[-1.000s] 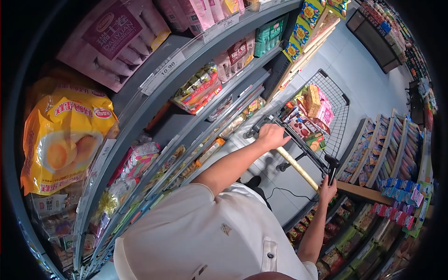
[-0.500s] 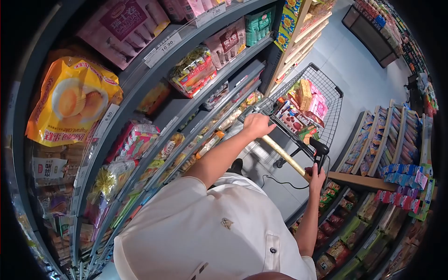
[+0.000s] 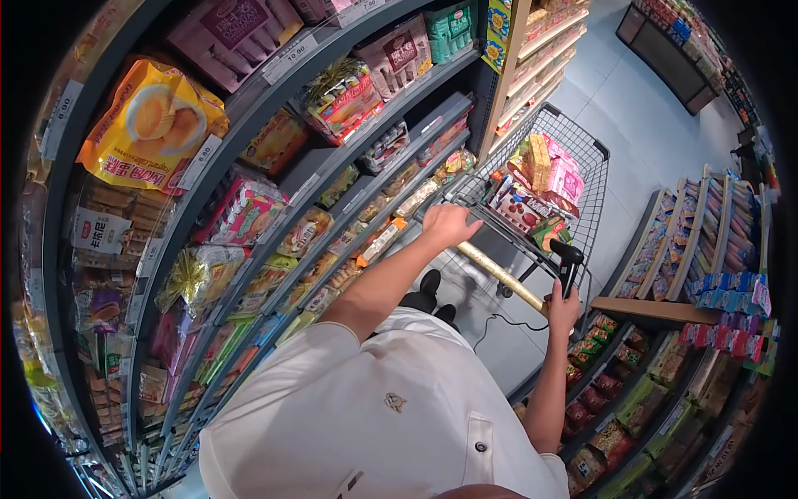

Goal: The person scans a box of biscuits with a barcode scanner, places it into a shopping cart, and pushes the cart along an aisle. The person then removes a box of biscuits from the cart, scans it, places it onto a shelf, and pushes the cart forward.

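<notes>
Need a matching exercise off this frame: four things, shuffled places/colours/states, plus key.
Things:
1. Left hand
2. Right hand
3. Cart
4. Shirt

Places, colours, states:
A. Loaded with packages
B. At the black device's handle
C. Off-white
D. On the handlebar, away from the black device

Pairs: 1-D, 2-B, 3-A, 4-C

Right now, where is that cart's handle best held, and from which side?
Probably near both ends, from behind: the handle is a straight bar across the near end of the cart. The left hand rests toward one end; the right hand is by the other, beside a black device.
</notes>
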A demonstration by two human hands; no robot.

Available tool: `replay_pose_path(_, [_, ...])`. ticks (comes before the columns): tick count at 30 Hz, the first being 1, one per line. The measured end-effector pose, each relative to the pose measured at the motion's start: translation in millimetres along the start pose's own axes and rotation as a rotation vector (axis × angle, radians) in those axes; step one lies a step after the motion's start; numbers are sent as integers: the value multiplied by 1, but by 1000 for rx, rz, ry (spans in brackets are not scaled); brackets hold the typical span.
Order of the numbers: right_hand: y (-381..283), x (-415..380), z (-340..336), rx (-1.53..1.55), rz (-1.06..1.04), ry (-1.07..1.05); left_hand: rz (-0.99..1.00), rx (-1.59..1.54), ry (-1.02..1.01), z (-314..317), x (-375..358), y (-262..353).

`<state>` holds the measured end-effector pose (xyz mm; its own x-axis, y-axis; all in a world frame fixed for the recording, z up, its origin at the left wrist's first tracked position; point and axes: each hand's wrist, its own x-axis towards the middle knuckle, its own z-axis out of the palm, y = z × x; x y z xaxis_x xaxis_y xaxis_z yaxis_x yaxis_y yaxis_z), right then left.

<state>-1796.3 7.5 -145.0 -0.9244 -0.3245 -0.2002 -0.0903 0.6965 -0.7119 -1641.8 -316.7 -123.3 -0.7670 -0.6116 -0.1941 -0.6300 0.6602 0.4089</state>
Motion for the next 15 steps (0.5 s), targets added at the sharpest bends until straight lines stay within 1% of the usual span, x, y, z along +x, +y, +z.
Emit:
replay_pose_path(2, [-3,-8,-7,41,-15,-1,-16,18,-7,2,-9,3])
replay_pose_path(5, [3,-18,-11,-5,-12,12,-24,28,-11,4,-23,9])
replay_pose_path(8, [6,-31,-11,-119,-67,89,-24,24,-12,7,-35,8])
replay_pose_path(12, [21,-38,-11,-185,-67,121,-11,63,-30,8,-46,13])
replay_pose_path(13, [20,-47,-6,-200,-65,130,-10,47,-45,8,-50,5])
replay_pose_path(15, [17,-52,-9,-241,-74,140,-23,34,-52,7,-59,8])
